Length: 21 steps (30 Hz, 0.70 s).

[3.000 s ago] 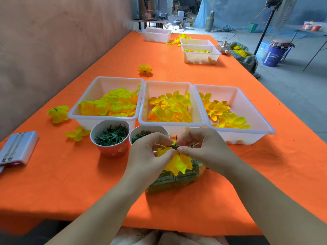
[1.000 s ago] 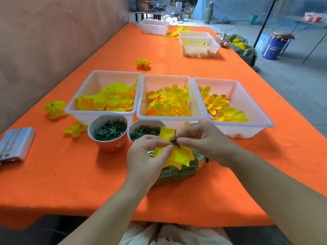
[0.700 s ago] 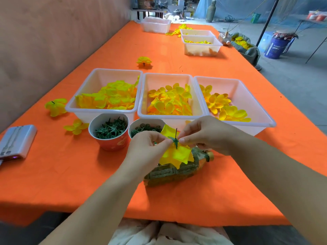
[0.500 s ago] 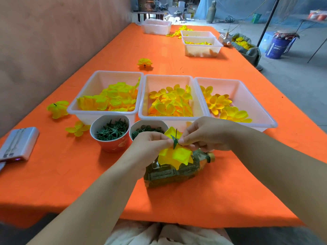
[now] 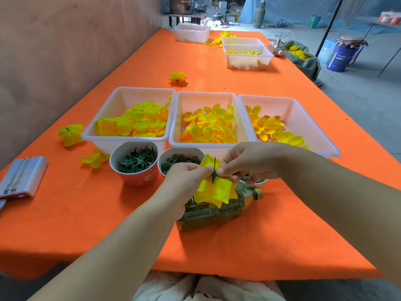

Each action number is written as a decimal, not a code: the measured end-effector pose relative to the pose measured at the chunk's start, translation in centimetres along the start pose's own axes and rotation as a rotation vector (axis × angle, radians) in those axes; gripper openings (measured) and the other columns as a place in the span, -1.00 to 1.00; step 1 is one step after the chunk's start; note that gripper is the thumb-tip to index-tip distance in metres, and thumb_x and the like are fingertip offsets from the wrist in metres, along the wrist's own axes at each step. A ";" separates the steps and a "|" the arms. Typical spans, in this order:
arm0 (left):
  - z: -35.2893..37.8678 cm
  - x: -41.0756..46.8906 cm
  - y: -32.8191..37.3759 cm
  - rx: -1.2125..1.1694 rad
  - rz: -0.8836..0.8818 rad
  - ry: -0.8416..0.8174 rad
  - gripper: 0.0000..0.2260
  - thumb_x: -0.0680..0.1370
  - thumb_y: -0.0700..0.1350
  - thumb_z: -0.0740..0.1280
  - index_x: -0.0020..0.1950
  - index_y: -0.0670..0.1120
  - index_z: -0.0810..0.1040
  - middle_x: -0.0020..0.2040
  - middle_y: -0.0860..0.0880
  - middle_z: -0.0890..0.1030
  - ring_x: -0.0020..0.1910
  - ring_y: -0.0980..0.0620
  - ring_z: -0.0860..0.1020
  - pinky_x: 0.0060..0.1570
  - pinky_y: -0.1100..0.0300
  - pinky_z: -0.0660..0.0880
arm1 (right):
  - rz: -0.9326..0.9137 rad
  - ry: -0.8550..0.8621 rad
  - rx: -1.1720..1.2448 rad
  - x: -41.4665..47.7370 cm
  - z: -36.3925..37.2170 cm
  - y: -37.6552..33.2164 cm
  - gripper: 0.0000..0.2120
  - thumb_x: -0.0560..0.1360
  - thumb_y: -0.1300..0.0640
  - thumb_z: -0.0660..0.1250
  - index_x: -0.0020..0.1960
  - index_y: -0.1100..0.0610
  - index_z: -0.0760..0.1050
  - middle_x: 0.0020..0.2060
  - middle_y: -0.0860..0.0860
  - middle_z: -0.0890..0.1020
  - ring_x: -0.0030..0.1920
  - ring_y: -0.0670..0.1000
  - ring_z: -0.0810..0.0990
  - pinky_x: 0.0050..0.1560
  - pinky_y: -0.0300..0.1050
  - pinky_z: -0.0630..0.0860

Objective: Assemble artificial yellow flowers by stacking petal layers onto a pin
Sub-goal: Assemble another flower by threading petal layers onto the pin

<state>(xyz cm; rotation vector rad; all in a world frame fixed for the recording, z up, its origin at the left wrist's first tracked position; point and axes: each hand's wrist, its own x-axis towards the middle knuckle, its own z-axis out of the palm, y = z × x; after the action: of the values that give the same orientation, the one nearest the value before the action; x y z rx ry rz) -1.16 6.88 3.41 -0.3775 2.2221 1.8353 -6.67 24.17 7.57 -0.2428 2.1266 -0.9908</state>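
Left grip and right grip meet fingertip to fingertip, both pinching a yellow fabric petal layer at the thin dark-green plastic pin standing through it, long axis upright, point up, above the long orange-clothed counter beside a tan wall, concrete-floored workshop beyond.

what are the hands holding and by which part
A yellow fabric petal layer threaded on a thin green plastic pin: left hand pinches the petal beside the pin, right hand pinches at the pin's base.

Yellow petal layers on upright green pin
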 end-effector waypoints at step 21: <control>0.0 -0.2 0.6 -0.103 -0.044 -0.008 -0.90 0.52 -0.15 0.42 -0.18 -0.11 0.62 -0.13 0.00 0.55 -0.10 0.04 0.44 -0.22 0.13 0.24 | -0.224 0.413 -0.228 -1.0 1.9 0.7 -0.83 0.48 0.03 0.49 -0.22 0.10 0.62 -0.43 -0.11 0.56 -0.43 -0.12 0.47 -0.33 -0.15 0.40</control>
<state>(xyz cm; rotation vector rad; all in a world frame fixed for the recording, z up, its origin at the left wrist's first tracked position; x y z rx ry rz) -1.21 7.00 4.01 -0.4334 2.1025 1.9299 -4.59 24.00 6.87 -0.4259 2.6399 -0.9879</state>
